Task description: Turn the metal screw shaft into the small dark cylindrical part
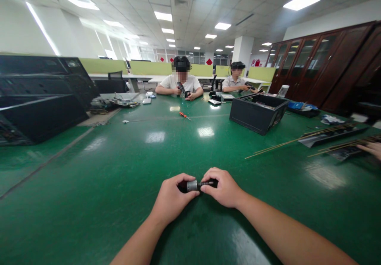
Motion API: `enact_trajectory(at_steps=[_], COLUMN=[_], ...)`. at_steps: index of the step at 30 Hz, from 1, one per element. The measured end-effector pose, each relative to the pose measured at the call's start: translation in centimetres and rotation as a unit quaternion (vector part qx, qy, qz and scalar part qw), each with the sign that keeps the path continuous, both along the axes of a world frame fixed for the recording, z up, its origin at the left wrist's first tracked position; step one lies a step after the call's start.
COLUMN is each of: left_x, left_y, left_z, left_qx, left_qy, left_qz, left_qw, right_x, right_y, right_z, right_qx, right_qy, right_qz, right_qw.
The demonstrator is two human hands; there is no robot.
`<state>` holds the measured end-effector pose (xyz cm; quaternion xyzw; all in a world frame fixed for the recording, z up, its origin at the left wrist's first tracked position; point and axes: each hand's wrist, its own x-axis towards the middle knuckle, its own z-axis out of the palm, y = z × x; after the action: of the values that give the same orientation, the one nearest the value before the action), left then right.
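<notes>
My left hand [173,195] is closed around a silver metal cylinder [192,185] just above the green table [119,169], near its front edge. From the cylinder's right end runs a dark, ridged shaft [206,183]. My right hand [222,187] pinches that shaft between thumb and fingers. Cylinder and shaft lie in one line, level, and look joined. The left end of the cylinder and the right end of the shaft are partly hidden by my fingers.
An orange screwdriver [184,116] lies mid-table. A black box [256,116] stands right of it, thin rods [279,146] further right. Black casings [44,98] fill the left. Two people [183,83] sit across, and another person's hand [372,148] reaches in at the right edge.
</notes>
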<state>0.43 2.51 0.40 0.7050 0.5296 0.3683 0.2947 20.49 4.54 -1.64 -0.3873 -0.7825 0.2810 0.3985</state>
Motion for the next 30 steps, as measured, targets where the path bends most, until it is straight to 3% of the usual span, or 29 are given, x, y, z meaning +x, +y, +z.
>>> enact_trajectory(at_steps=[30], left_x=[-0.12], left_y=[0.06], left_z=[0.23], left_qx=[-0.028], left_qy=[-0.021], left_qz=[0.01], left_qw=[0.999], right_x=[-0.18], right_y=[-0.02], right_z=[0.06], right_qx=[-0.023], right_qy=[-0.001], right_qz=[-0.025], right_qw=[0.999])
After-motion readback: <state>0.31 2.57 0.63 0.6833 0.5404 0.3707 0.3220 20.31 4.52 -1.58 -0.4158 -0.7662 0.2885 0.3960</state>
